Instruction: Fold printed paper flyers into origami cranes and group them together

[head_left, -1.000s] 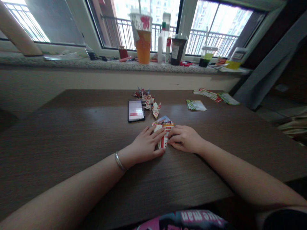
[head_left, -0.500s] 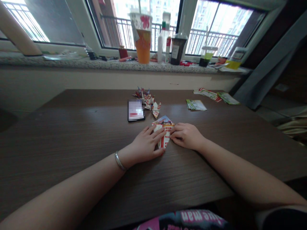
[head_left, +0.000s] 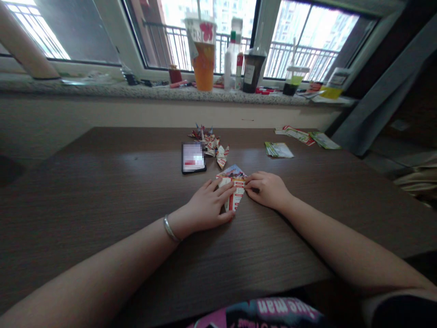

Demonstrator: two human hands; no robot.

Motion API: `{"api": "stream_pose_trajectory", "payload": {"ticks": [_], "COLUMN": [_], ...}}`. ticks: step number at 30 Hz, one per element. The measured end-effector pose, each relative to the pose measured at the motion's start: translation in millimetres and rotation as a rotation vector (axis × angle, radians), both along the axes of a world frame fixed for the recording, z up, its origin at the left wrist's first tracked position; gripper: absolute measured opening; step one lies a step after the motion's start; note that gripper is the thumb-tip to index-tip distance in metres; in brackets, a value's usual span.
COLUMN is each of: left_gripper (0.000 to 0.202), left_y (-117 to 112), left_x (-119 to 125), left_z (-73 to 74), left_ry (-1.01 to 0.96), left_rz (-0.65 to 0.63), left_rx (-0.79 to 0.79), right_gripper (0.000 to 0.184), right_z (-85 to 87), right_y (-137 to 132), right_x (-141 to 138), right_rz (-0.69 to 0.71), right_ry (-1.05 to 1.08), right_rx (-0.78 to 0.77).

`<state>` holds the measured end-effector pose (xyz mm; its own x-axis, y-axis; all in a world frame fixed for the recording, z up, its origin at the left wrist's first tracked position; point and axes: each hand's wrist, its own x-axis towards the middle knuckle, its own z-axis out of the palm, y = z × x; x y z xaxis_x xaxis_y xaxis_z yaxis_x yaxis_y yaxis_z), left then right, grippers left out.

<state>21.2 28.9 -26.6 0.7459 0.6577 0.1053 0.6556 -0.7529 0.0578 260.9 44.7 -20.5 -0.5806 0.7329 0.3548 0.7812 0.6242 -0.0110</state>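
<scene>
A folded paper, kite-shaped, lies on the table with its printed side up, red, white and blue. My left hand rests flat across its left part, fingers spread, holding it down and hiding some of it. At the paper's upper right edge, the fingertips of my right hand are pinched together on the fold. Just beyond the paper sit several folded paper cranes, bunched together. Beside them lies a phone with its screen lit and blurred.
A stack of printed paper squares lies on the brown table at the right, with paper strips behind. Along the windowsill stand an orange drink cup, a dark cup, bottles and pens.
My right hand has slid a little up along the paper's right edge, away from me. My left hand and the paper have stayed in place.
</scene>
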Motion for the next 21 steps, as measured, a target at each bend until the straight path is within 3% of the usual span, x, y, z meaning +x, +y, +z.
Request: {"api": "stream_pose_trajectory", "payload": {"ticks": [14, 21], "left_gripper": [0.069, 0.068], "left_y": [-2.0, -2.5], "left_x": [-1.5, -2.3], "left_z": [-2.8, -3.4], "left_ry": [0.001, -0.031], "left_rz": [0.006, -0.008], "left_rx": [-0.013, -0.006], "right_gripper": [0.024, 0.02], "right_z": [-2.2, -4.4], "right_y": [5.6, 8.1], "right_x": [0.5, 2.5], "right_rz": [-0.253, -0.25], "right_ry": [-0.049, -0.086], "right_rx": [-0.021, 0.041]}}
